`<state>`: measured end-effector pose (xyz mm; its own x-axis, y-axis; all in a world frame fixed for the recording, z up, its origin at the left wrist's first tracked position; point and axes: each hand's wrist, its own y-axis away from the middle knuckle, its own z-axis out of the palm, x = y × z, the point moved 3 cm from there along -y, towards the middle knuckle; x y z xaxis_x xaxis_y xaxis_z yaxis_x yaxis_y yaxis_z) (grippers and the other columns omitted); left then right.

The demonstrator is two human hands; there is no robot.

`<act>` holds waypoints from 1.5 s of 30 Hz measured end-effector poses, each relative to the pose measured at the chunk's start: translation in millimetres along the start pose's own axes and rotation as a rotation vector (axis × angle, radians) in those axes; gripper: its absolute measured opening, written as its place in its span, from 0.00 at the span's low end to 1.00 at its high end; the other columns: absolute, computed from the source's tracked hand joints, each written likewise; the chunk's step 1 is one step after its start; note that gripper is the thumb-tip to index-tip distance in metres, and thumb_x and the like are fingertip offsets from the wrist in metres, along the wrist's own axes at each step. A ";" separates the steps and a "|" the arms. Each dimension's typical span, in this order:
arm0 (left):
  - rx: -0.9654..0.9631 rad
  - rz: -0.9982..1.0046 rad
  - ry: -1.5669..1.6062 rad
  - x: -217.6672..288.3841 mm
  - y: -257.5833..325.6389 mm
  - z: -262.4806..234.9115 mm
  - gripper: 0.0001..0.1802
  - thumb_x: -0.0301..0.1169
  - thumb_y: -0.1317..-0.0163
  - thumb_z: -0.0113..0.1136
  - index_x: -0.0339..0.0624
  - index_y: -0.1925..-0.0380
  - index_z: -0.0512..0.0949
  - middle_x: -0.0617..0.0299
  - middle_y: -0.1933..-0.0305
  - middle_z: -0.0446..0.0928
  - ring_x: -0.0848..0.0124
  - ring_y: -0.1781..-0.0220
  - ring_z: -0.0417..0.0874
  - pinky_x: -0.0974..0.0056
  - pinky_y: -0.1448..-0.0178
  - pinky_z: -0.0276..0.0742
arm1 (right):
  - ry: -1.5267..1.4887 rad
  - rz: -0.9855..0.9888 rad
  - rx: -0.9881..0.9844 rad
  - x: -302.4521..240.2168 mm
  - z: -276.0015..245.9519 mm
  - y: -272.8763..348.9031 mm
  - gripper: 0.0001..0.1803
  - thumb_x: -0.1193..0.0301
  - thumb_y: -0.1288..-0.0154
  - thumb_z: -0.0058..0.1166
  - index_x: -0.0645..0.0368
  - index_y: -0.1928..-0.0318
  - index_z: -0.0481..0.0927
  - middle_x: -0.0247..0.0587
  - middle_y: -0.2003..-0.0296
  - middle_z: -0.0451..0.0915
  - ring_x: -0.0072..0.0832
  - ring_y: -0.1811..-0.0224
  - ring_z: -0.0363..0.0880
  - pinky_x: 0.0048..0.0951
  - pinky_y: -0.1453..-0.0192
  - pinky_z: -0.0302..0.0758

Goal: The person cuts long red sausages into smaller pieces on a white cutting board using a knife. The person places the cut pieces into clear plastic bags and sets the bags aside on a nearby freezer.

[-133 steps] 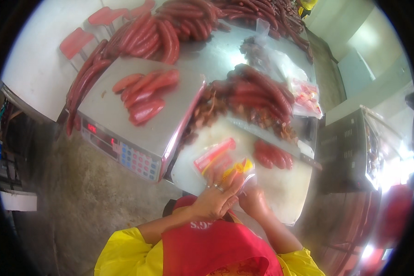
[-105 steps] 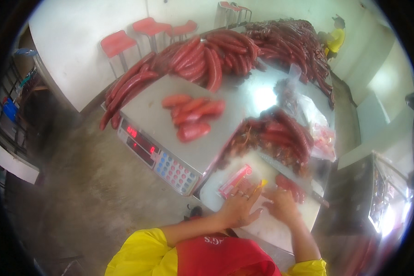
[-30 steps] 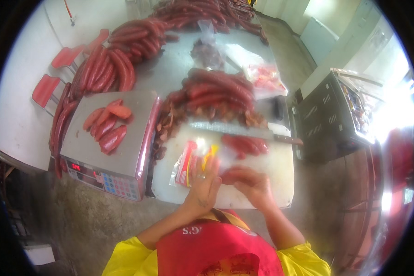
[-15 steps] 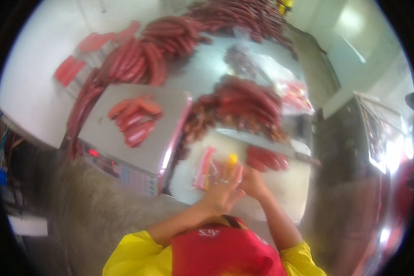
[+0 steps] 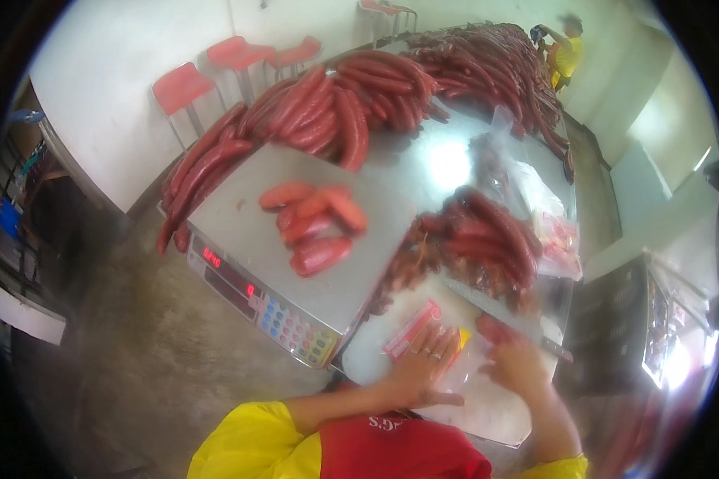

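Note:
My left hand (image 5: 425, 366) lies flat with spread fingers on a clear plastic bag (image 5: 407, 331) printed in red and yellow, on the white cutting board (image 5: 487, 411). To its right, my slightly blurred right hand (image 5: 521, 369) closes on reddish cut sausage pieces (image 5: 497, 329), partly hidden by the hand. Just beyond lies a large knife (image 5: 487, 303), its handle pointing right. Several cut sausage pieces (image 5: 319, 249) rest on the metal plate of the digital scale (image 5: 232, 211) at the left.
A heap of long sausages (image 5: 487, 239) and brownish scraps (image 5: 407, 263) borders the board. More sausage piles (image 5: 319, 112) cover the table's far side. Plastic bags (image 5: 555, 231) lie at the right. Red chairs (image 5: 185, 88) line the wall; another person (image 5: 566, 52) stands far back.
The view has shifted, so things sit further right and lower. My right hand has moved away from the bag to the sausage pieces; my left hand stays on the bag.

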<state>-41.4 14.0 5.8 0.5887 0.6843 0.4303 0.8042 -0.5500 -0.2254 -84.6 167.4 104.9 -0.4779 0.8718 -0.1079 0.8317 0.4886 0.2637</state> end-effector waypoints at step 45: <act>0.041 -0.019 0.574 1.2 -15.8 4.9 0.29 0.43 0.24 0.33 0.38 0.31 0.61 0.47 0.26 0.57 0.43 0.22 0.42 0.45 0.23 0.29 | -0.824 0.060 0.843 -30.0 98.4 24.9 0.18 0.82 0.44 0.58 0.62 0.51 0.80 0.55 0.48 0.74 0.51 0.47 0.75 0.39 0.48 0.76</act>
<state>-53.0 25.9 5.7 0.4443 0.3182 0.8375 0.8233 -0.5137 -0.2416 -21.7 157.0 20.4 -0.3620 0.5033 -0.7847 0.9181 0.0467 -0.3935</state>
